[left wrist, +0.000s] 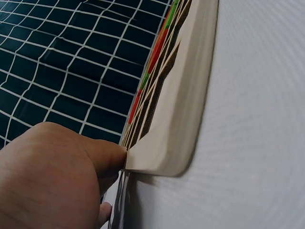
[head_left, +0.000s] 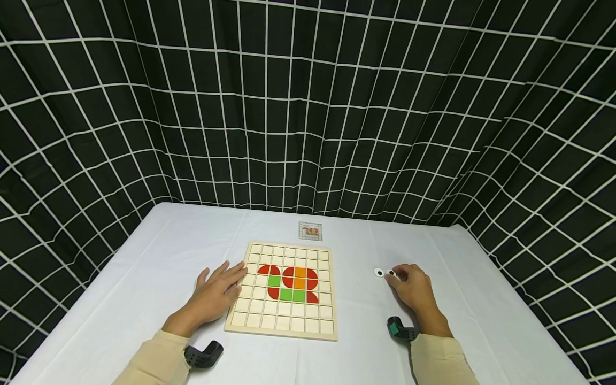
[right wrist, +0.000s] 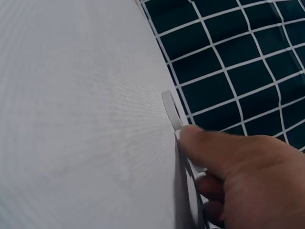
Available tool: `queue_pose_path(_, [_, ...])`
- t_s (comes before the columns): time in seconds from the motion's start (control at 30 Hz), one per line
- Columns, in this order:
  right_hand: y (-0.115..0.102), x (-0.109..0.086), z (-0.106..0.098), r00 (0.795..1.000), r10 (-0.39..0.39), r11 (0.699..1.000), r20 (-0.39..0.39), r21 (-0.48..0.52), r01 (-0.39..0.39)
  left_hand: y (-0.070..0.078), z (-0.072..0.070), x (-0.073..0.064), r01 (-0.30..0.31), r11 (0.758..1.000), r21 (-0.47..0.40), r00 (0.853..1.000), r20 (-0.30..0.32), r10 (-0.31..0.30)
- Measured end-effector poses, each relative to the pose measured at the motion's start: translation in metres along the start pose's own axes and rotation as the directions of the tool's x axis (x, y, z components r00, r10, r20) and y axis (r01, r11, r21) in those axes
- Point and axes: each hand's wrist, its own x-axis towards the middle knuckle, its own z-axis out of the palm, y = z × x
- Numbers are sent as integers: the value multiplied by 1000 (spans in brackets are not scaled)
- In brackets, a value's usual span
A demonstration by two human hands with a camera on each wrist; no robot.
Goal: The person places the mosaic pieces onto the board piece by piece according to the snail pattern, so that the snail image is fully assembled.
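Observation:
A wooden grid board (head_left: 284, 334) lies on the white table, with red, green and orange pieces (head_left: 287, 294) in its middle cells. My left hand (head_left: 214, 291) rests at the board's left edge, fingers extended. In the left wrist view the thumb (left wrist: 109, 155) touches the corner of the board's frame. To the right of the board, my right hand (head_left: 415, 289) pinches a white disc with a black dot (head_left: 391, 273) between thumb and fingers, close over the table. A second such disc (head_left: 379, 272) lies just left of it.
A small picture card (head_left: 310, 231) with a similar coloured pattern lies behind the board. White cloth (head_left: 356, 331) covers the table. Black curtains with white grid lines (head_left: 289, 107) stand around its back and sides. Dark devices (head_left: 204, 355) are strapped at both wrists.

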Motion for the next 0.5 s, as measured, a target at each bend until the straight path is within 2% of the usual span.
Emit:
queue_pose_path(0.13, [-5,1,1,998,0,999,-70,43,3,-1,-2,0,1,1000,4,1000,-7,-1])
queue_pose_path(0.3, [-11,-1,-2,986,-94,989,-141,97,109,-1,0,0,18,1000,0,1000,9,-18])
queue_pose_path(0.4, [-17,-1,-4,958,-196,967,-207,121,224,-2,1,1,26,1000,-2,999,25,-26])
queue_pose_path(0.5, [-25,2,-7,911,-298,928,-284,136,346,-2,1,1,29,1000,-3,999,26,-29])
